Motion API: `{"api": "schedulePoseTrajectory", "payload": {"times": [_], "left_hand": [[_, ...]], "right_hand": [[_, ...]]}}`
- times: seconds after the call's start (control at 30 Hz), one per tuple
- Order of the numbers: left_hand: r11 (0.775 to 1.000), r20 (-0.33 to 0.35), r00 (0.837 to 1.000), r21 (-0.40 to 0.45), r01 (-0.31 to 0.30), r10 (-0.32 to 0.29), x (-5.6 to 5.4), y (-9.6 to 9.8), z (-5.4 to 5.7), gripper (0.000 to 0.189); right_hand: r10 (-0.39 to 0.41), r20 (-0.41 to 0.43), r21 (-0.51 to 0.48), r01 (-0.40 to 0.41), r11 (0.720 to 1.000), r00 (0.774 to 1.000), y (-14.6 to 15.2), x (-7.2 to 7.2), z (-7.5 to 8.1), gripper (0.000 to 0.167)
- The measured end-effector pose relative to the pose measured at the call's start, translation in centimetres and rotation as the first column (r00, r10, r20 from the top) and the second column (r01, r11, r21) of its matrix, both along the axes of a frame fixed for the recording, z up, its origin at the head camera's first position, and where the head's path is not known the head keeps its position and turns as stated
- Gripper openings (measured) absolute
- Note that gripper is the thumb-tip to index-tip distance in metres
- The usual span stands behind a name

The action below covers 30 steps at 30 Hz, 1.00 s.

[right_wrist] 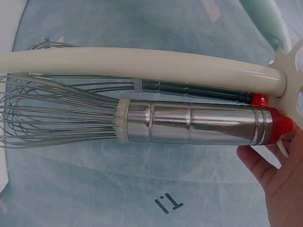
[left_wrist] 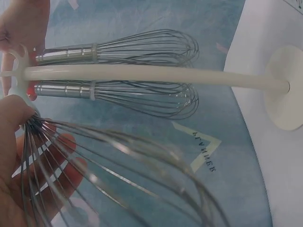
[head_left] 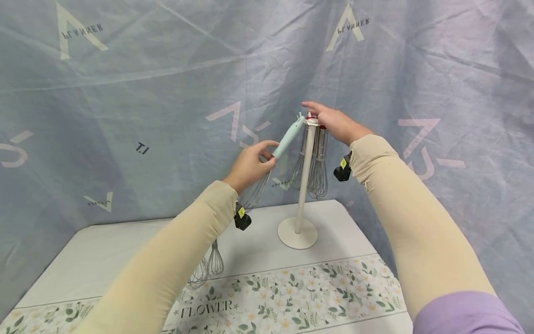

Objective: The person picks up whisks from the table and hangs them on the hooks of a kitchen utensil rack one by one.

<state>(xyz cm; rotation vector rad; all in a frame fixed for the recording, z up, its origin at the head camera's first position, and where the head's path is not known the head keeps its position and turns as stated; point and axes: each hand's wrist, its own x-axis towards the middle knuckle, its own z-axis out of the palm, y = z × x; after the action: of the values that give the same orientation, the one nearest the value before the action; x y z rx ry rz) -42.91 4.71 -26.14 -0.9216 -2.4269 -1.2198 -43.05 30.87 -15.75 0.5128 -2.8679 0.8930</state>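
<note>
My left hand (head_left: 251, 162) grips a whisk with a mint-green handle (head_left: 289, 138), low on the handle where the wires (left_wrist: 118, 156) begin. The whisk is tilted, its handle end up against the hooked top of a white whisk stand (head_left: 306, 176). On the far side of the pole hang two steel whisks (right_wrist: 199, 124) with red ends, wires down. My right hand (head_left: 337, 124) holds the stand's top beside these red ends, the index finger reaching out above it. Part of that grip is hidden in every view.
The stand's round base (head_left: 288, 234) rests on a white table (head_left: 333, 222). More whisks (head_left: 215, 260) lie on the table, partly behind my left forearm. A floral printed strip (head_left: 308, 297) runs along the front. A printed blue-grey cloth (head_left: 167, 106) hangs close behind.
</note>
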Motion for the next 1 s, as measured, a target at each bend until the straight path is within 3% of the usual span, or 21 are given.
{"api": "schedulePoseTrajectory", "payload": {"times": [0.23, 0.37, 0.7, 1.0], "left_hand": [[0.997, 0.050, 0.997, 0.047, 0.060, -0.062, -0.1, 0.8, -2.0, 0.055], [0.994, 0.114, 0.989, 0.065, 0.085, -0.092, -0.1, 1.3, -3.6, 0.064], [0.986, 0.266, 0.955, 0.133, 0.096, -0.129, -0.6, 2.0, -7.6, 0.062], [0.982, 0.369, 0.917, 0.164, 0.096, -0.151, -0.9, 2.3, -9.9, 0.068]], "right_hand": [[0.001, -0.005, -0.004, -0.001, 1.000, 1.000, 0.2, -0.1, -0.2, 0.069], [0.011, -0.008, 0.002, -0.011, 1.000, 1.000, 0.3, -0.2, -0.3, 0.068], [0.026, -0.023, -0.008, -0.026, 1.000, 0.999, 0.3, -0.3, -0.3, 0.069], [0.005, -0.005, -0.007, -0.005, 1.000, 1.000, 0.3, 0.0, -0.2, 0.068]]}}
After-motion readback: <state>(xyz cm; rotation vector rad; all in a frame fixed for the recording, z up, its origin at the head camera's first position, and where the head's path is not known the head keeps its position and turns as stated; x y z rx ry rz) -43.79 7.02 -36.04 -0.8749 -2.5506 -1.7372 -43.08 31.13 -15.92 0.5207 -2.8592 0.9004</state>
